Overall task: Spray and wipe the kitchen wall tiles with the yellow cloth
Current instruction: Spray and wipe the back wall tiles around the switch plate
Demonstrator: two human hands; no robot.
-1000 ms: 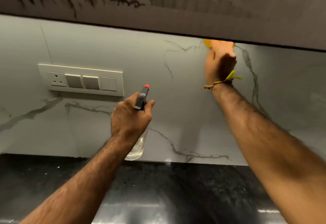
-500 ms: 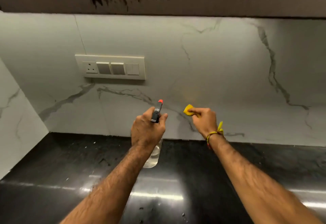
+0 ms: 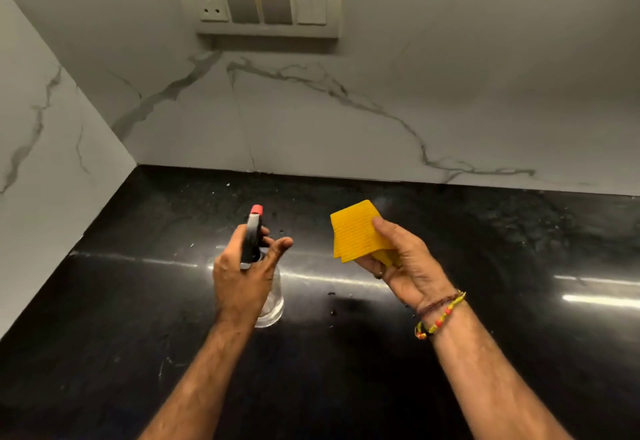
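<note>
Currently between strokes, by the look of it: both hands off the wall, held over the counter point(image 3: 485, 301) near its back edge. Left hand point(image 3: 242, 277) wrapped round the neck of the spray bottle point(image 3: 254, 242), thumb out to the side, red nozzle pointing up toward the tiles point(image 3: 311, 121); clear body of the bottle hanging below the palm, just above or touching the black top (hard to tell which). Right hand point(image 3: 398, 263) turned palm up, gripping the yellow cloth point(image 3: 356, 232), folded into a pad, thumb pressed on top, fingers curled beneath. Cloth clear of the wall and above the counter, just right of the bottle.

Judged to be the pause for checking or refolding the cloth before another spray-and-wipe pass. Next move likely needs the nozzle raised and aimed at a stretch of tile, then the pad flattened against the wet patch. Worth keeping spray well away from the switch plate point(image 3: 265, 3) high on the back wall (live socket there), and wiping round it rather than over it.
</note>
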